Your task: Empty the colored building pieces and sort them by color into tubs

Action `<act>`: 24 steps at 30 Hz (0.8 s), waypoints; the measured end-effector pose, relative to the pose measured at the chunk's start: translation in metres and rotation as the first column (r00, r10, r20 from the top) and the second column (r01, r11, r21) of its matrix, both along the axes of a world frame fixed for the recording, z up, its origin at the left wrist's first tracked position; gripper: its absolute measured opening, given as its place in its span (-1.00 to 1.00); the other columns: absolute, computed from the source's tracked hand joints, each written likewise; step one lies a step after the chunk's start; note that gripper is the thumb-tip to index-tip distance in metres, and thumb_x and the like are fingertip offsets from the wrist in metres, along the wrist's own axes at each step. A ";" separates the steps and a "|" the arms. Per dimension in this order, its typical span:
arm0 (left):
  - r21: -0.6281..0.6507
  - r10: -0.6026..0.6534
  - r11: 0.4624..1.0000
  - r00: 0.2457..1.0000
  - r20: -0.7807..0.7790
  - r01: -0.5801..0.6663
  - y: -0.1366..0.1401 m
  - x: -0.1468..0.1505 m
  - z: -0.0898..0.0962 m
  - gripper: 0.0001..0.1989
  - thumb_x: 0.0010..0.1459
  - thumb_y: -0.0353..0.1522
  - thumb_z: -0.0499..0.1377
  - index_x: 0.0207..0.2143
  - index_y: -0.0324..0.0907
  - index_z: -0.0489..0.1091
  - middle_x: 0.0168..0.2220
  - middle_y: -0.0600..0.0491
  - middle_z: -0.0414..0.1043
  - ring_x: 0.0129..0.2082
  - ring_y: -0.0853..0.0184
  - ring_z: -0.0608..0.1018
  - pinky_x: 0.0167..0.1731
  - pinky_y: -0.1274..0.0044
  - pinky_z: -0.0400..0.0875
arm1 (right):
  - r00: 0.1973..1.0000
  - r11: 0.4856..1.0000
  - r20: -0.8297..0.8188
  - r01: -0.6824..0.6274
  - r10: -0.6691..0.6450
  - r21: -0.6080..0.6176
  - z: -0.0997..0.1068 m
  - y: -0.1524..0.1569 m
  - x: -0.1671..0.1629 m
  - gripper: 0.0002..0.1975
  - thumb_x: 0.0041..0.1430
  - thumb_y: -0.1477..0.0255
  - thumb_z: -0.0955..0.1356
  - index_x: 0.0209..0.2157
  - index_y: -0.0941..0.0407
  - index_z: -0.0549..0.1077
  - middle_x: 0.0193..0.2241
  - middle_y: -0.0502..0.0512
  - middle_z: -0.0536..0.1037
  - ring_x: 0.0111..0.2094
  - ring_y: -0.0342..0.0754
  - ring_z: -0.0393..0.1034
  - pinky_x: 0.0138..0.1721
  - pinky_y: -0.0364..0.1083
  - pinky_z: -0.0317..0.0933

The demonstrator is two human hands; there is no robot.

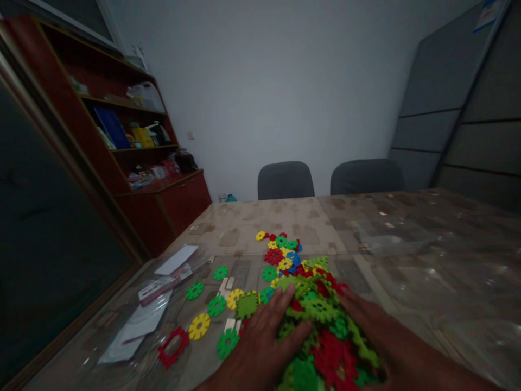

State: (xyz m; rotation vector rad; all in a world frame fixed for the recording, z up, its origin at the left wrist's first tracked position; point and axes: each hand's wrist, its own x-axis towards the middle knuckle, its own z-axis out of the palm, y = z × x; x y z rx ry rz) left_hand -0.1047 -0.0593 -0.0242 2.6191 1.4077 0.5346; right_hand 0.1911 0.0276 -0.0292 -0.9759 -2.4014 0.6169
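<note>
A heap of plastic interlocking pieces [319,309] in green, red, yellow and blue lies on the table between my two hands. My left hand [271,336] rests against the heap's left side, its fingers stretched out and slightly apart. On the opposite side, my right hand [372,320] lies along the heap with its fingers extended; part of it is hidden. Near my left fingers is a square olive-green piece [247,306]. Loose notched discs lie left of the heap, including a yellow disc [199,326] and a green disc [228,343]. A red open frame piece [173,347] sits farther left.
White papers [140,320] and a clear packet lie at the table's left side. Clear plastic covers the patterned table [293,217]. Two grey chairs [285,180] stand beyond its far edge. A reddish-brown shelf unit [179,198] is at the left.
</note>
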 end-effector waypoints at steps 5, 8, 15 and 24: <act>-0.110 0.076 0.993 0.973 0.220 -0.052 0.013 0.010 0.030 -0.11 -0.05 -0.26 0.36 0.31 0.07 0.07 0.41 -0.11 -0.14 0.32 -0.06 0.15 0.20 0.16 0.19 | 0.999 1.000 0.045 0.005 -0.004 -0.022 0.001 -0.010 -0.028 0.13 -0.26 0.08 0.54 0.34 -0.12 0.04 0.28 0.27 0.21 0.22 0.41 0.15 0.07 0.29 0.23; -0.246 0.320 0.942 0.828 0.460 -0.227 0.032 0.012 0.046 -0.28 -0.16 -0.31 0.40 0.13 -0.08 0.37 0.23 -0.12 0.31 0.21 -0.02 0.35 0.21 0.22 0.19 | 0.996 0.990 -0.034 0.078 -0.082 -0.115 0.014 -0.001 -0.059 -0.02 -0.11 0.17 0.49 0.33 0.02 0.09 0.26 0.31 0.25 0.20 0.29 0.21 0.12 0.19 0.22; -0.368 0.516 0.856 0.621 0.590 -0.362 0.081 -0.017 0.053 -0.54 0.06 -0.16 0.22 -0.06 -0.26 0.42 -0.13 -0.09 0.59 -0.17 0.09 0.61 -0.16 0.36 0.50 | 0.971 0.979 -0.173 0.140 -0.166 -0.151 0.047 0.032 -0.128 -0.32 0.07 0.37 0.36 0.23 0.19 0.19 0.18 0.31 0.37 0.16 0.14 0.28 0.14 0.10 0.15; -0.307 0.525 0.850 0.649 0.551 -0.428 0.092 -0.073 0.059 -0.73 0.27 -0.21 0.14 -0.16 -0.23 0.45 -0.14 -0.01 0.52 -0.13 0.19 0.55 -0.09 0.24 0.43 | 0.982 0.972 -0.043 0.176 -0.184 -0.155 0.074 0.091 -0.132 -0.56 0.34 0.11 0.16 -0.25 0.09 0.53 -0.20 0.18 0.59 -0.14 0.06 0.44 -0.09 0.00 0.26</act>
